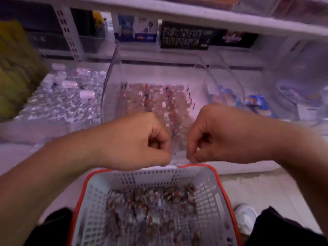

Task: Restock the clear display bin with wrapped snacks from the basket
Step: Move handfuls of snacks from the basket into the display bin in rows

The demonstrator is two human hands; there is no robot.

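Shop shelving fills the background at 12 o'clock, boxed goods blurred under a white shelf [177, 15]. Below it we face a row of open bins; the clear display bin [113, 71] sits at centre, its floor partly covered with wrapped snacks [156, 102] in rough rows, so we judge restocking under way but not finished. Neighbouring bins hold silver-wrapped pieces at 9 o'clock and blue packets at 3 o'clock.

Our basket [215, 176], white mesh with an orange rim, rests at 6 o'clock against our legs, directly below the bin's front edge. That probably keeps the reach from supply to bin short. A loose layer of wrapped snacks still covers its bottom.

Both hands hang between basket and bin, near 12 o'clock of the basket rim. Left hand [136, 141]: fingers curled tight, thumb against forefinger. Right hand [218, 135]: same pinch. Something thin and clear seems caught between them; blur keeps us from telling what, possibly a wrapper
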